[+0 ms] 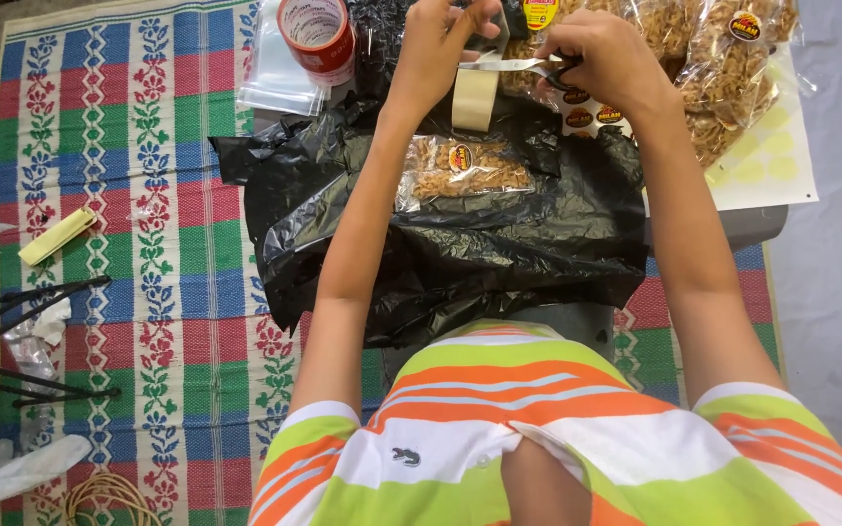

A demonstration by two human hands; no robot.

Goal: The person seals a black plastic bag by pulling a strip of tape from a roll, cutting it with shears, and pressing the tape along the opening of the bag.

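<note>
Nearest, below both hands, a black plastic bag spreads over a patterned mat, with open mat well out beyond the left hand. On the bag, just under the hands, lies a clear snack packet with a round red-and-yellow sticker. The left hand pinches tape above a beige tape roll. The right hand is clamped on scissors. Beyond them lie more snack packets; a red tape roll sits outside the left hand.

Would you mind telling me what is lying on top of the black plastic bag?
A clear snack packet with a round sticker lies on the black plastic bag. Whatever is under the bag is covered.
</note>
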